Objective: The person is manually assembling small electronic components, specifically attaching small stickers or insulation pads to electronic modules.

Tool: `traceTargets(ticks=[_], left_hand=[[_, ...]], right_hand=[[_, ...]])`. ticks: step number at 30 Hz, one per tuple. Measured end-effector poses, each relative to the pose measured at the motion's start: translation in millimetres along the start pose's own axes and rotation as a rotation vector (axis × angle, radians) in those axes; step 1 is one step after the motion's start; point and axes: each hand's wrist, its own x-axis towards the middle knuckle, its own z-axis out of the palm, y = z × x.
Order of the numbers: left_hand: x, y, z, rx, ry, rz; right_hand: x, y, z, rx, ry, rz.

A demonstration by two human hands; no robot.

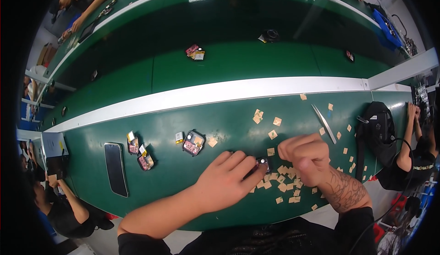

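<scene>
My left hand (227,177) lies low over the green bench, its fingers curled round a small dark electronic device (263,163). A round white part shows on that device; most of it is hidden under my fingers. Just to the right, my right hand (305,156) is closed with its fingers folded in, apart from the device. Whatever it may hold is out of sight. Many small tan square pieces (289,172) are scattered below and between my hands. Left of my hands sits an opened black device case (193,142), with a silver battery pack (179,137) beside it.
Two opened devices (145,161) and a smartphone (116,169) lie at the left. Tweezers (324,124) and a black bag (378,124) are at the right. Behind a white rail (206,95) runs a green conveyor (238,65) carrying device parts (195,52). Other people work around.
</scene>
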Motion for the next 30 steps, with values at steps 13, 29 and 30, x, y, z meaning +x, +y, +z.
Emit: traceTargets(ticks=[13,29,30], left_hand=[[10.9,7.8,-7.0,0.11,-0.018,0.053],[39.7,-3.5,-11.3,0.052,0.039,-0.13],[57.9,-11.4,-15.3,0.122,0.079,-0.128]], right_hand=[[0.8,1.2,-4.3,-0.125,0.031,-0.036],[-3.5,11.4,-4.7,-0.122,0.359,0.004],[-2.8,12.4,-5.2,-0.114,0.398,-0.003]])
